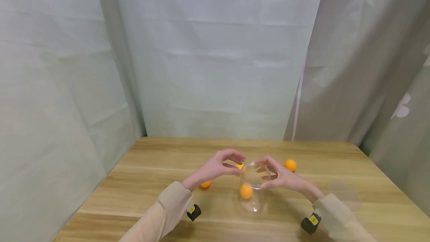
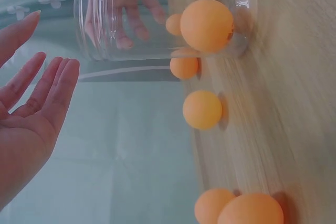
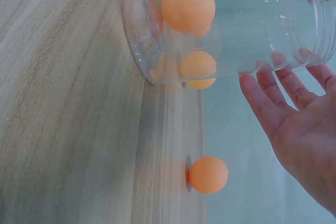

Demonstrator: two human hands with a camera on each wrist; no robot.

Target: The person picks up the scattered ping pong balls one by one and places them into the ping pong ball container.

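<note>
A smooth orange ping-pong ball sits furthest left on the light wood-grain worktop, just behind the left wrist. The left hand hovers over the middle of the worktop with its fingers curved. In the head view it looks like there's something small and orange at the fingertips, but the left wrist camera shows the palm open and the fingers pretty straight with nothing in them, so I'd call that grip open, and I can't tell if it's actually touching a ball.

Right next to it is the clear plastic jar, round with a ribbed threaded rim, standing upright about mid-worktop. There's one orange ball down inside it, matte and perfectly round. The wrist cameras show more balls lying on the wood just around the jar's base.

The right hand is against the jar's right side up near the rim, with relaxed, nearly straight fingers resting on the plastic rather than wrapped around it, so that grip is open too.

Another orange ball lies just past the right hand toward the far edge.
</note>
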